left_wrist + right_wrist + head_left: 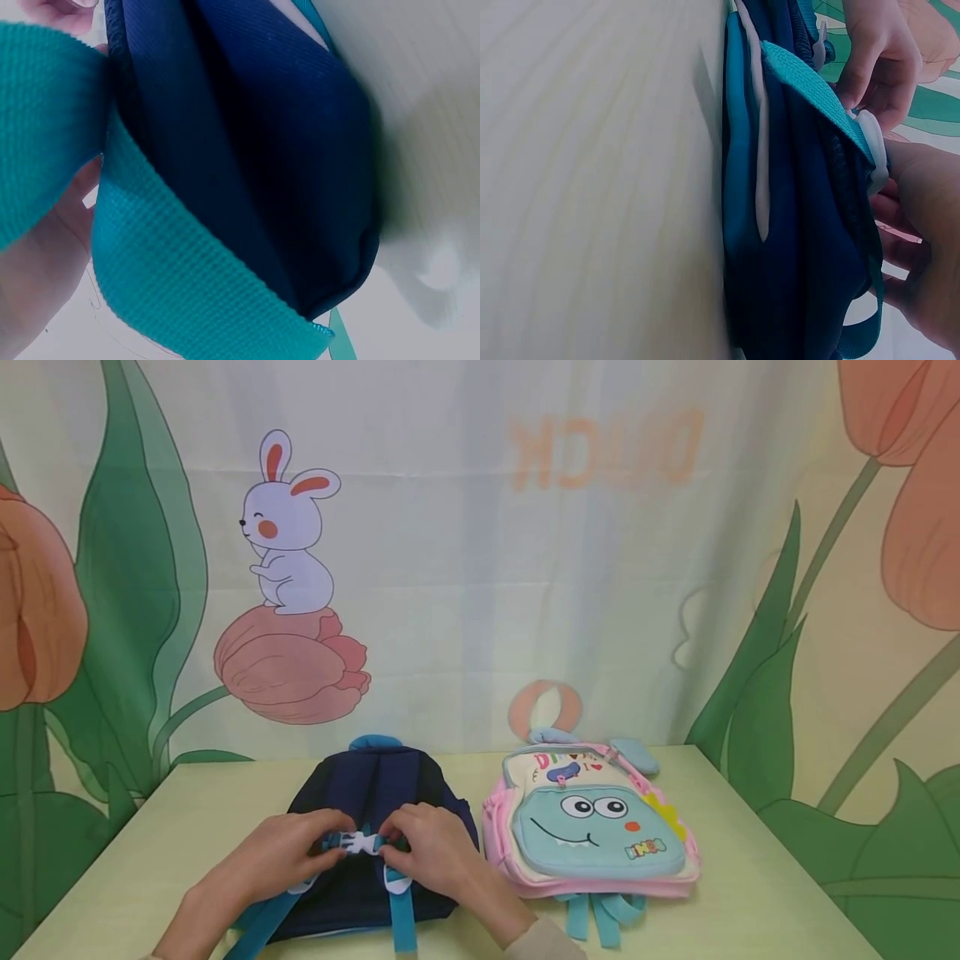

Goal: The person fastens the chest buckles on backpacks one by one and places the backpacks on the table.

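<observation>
A navy blue backpack (337,902) lies on the table with its strap side up. Across its middle is a white side-release buckle (362,843) on a teal strap; its two halves meet, though I cannot tell whether they are locked. My left hand (281,852) pinches the buckle's left end between thumb and fingers. On the other end, my right hand (438,852) pinches in the same way. A broad teal strap (180,277) hangs before the left wrist camera, partly hiding that hand. The right wrist view shows a white strap adjuster (871,146) beside my right hand.
Right of the navy bag lies a pink and light blue backpack (600,839) with a cartoon face, teal straps trailing toward the front. Both bags rest on a pale table (757,877). Behind it hangs a curtain (450,568) printed with a rabbit and tulips.
</observation>
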Motion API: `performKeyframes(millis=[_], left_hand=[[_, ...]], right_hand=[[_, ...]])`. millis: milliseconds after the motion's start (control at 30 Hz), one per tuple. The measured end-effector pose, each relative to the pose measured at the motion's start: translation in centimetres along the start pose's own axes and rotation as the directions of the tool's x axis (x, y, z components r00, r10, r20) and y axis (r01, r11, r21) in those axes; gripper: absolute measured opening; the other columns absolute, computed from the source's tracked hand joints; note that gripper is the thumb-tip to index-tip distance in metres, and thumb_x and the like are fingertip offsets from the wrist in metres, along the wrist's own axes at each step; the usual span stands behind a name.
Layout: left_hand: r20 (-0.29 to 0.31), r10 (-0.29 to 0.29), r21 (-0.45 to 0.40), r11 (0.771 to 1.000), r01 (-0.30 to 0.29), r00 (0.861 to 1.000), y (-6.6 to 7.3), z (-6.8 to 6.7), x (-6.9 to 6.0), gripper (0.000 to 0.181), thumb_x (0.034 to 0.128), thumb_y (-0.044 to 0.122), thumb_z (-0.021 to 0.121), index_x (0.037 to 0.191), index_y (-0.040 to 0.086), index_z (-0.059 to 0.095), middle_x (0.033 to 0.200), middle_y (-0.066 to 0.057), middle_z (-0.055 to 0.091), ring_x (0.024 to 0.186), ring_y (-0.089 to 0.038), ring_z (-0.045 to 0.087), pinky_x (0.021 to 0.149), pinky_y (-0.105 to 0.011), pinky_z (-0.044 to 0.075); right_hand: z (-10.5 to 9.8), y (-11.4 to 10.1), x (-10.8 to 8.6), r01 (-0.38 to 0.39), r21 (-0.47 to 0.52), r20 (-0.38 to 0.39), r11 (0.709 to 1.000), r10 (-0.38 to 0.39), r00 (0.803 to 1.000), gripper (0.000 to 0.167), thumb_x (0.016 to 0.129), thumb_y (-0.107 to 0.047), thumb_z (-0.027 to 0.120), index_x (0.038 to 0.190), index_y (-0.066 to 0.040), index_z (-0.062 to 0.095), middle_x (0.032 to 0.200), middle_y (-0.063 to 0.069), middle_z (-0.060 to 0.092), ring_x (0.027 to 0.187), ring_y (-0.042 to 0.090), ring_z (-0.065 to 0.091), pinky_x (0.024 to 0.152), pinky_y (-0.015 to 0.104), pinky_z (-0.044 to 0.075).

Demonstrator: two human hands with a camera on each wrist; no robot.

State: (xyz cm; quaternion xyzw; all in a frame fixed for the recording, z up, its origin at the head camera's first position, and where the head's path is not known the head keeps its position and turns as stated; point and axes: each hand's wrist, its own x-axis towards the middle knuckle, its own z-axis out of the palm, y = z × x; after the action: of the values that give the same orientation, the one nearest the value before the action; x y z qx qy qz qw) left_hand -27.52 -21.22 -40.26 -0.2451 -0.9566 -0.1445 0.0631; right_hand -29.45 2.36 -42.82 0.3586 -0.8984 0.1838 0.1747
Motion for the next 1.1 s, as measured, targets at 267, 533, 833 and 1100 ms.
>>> performKeyframes(millis=[267,533,833,1100], left_hand=[[-0.030,0.068,0.018,0.998,-0.068,0.997,-0.1,0.3,0.0,0.026,0.0878,0.029,0.075,0.112,0.021,0.070,0.093,0.015,0.066,0.063,0.004,0.044,0.058,-0.019,0.040],[0.019,-0.010,0.011,1.000,0.010,1.000,-0.4,-0.3,-0.2,0.044,0.0826,0.039,0.079,0.122,0.025,0.067,0.110,0.012,0.067,0.072,-0.001,0.051,0.064,-0.021,0.046],[0.017,-0.046,0.010,0.999,0.046,0.999,-0.5,-1.0,-0.3,0.032,0.0827,0.030,0.080,0.112,0.022,0.072,0.089,0.014,0.063,0.065,-0.002,0.045,0.058,-0.021,0.040],[-0.004,0.012,0.046,0.999,-0.012,1.000,-0.3,-0.6,-0.2,0.026,0.0838,0.028,0.079,0.108,0.023,0.072,0.085,0.017,0.059,0.067,0.003,0.046,0.061,-0.020,0.045]], right_hand=[[0.0,0.0,-0.1,-0.005,0.011,0.003,1.000,0.005,1.000,0.015,0.089,-0.034,0.072,0.100,-0.023,0.074,0.088,-0.014,0.067,0.075,-0.002,0.055,0.064,0.010,0.040],[0.0,0.1,0.0,-0.025,0.016,0.003,1.000,0.025,1.000,0.015,0.090,-0.035,0.071,0.101,-0.025,0.073,0.089,-0.014,0.068,0.078,-0.001,0.056,0.067,0.011,0.042],[0.1,0.1,0.1,-0.037,0.014,0.012,0.999,0.036,0.999,0.015,0.090,-0.035,0.072,0.100,-0.024,0.074,0.088,-0.014,0.067,0.075,-0.002,0.053,0.064,0.011,0.040],[0.1,0.0,0.0,-0.029,0.021,0.011,0.999,0.028,1.000,0.015,0.089,-0.035,0.072,0.100,-0.024,0.074,0.087,-0.014,0.068,0.074,-0.002,0.053,0.063,0.010,0.039]])
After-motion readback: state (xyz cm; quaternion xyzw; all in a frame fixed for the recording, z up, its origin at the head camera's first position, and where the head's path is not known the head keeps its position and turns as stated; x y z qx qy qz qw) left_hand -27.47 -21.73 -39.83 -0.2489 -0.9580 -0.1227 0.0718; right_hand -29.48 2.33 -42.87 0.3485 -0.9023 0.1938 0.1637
